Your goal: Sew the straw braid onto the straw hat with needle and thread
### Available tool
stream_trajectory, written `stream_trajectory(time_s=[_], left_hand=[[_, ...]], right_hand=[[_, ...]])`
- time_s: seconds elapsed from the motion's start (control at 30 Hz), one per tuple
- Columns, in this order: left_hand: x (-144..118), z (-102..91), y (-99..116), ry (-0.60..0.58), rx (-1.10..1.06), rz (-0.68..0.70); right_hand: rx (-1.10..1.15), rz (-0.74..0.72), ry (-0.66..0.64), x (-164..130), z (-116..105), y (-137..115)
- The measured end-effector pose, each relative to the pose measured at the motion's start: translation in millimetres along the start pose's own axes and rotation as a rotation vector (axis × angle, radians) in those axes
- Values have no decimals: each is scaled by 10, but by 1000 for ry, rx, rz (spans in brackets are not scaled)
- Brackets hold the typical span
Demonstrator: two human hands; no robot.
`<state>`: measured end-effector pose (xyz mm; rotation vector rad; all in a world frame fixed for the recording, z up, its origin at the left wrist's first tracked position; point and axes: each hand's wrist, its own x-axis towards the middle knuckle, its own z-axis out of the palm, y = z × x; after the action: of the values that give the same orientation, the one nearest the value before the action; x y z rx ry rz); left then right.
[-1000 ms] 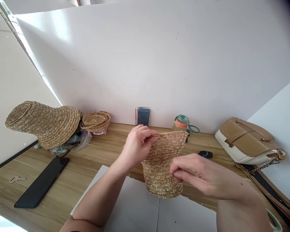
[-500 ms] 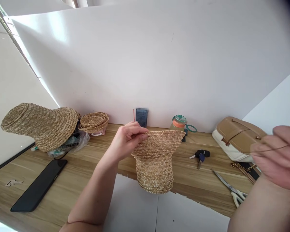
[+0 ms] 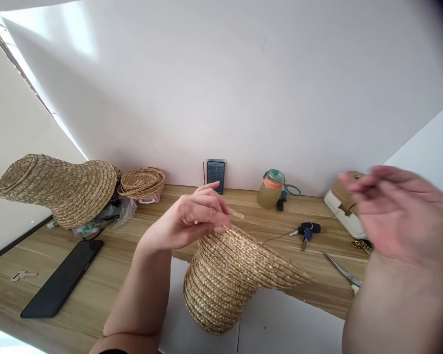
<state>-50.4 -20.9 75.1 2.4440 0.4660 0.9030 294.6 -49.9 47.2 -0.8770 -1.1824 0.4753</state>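
**K:** Since half a second back the small straw hat [image 3: 231, 275] has tipped: brim was level, now it slopes down to the right, crown pointing down-left over the white sheet [image 3: 276, 324]. Right hand [image 3: 398, 216] has dropped from the frame edge toward centre, blurred.

**M:** Grips?

**K:** Left hand [image 3: 192, 221] pinches the hat's brim edge, where a loose braid end [image 3: 236, 214] sticks up beside the fingertips. Hat is in the air above the near table [image 3: 140, 241] edge. Right hand's fingers look loosely spread; a thin thread [image 3: 280, 237] runs from the brim toward it, but I can't tell whether it's pinched.

**M:** Risks?

**K:** My read: one-sided pinch on a tilted hat, so it could swing or slip. A hard pull on the thread could pucker the braid or snap it. Scissors [image 3: 341, 270] lie open just under the right forearm; a low sweep could catch them.

**M:** Counts?

**K:** Straw pieces: three, counting the held hat, the big hat [image 3: 59, 189] on the left and the shallow coiled stack [image 3: 142, 182] behind it. Two phones: one flat [image 3: 62, 278], one propped at the wall [image 3: 215, 175]. One bottle [image 3: 271, 189], one key bunch [image 3: 305, 230], one handbag [image 3: 345, 206], one scissors.
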Motion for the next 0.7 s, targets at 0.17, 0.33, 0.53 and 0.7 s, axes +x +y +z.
stream_trajectory(time_s=[0.17,0.33,0.53,0.7], left_hand=[[-8,38,14,-50,-17,26],[-12,44,45,-58,-20,-51],[1,65,71,-50,7,-57],[6,83,60,-43,17,-90]], right_hand=[[-39,313,-777,-369,799,-287],[-70,272,-1111,-475,893,-342],[-94,386,-1045,-505,955,-354],[-199,316,-944,-467,959,-285]])
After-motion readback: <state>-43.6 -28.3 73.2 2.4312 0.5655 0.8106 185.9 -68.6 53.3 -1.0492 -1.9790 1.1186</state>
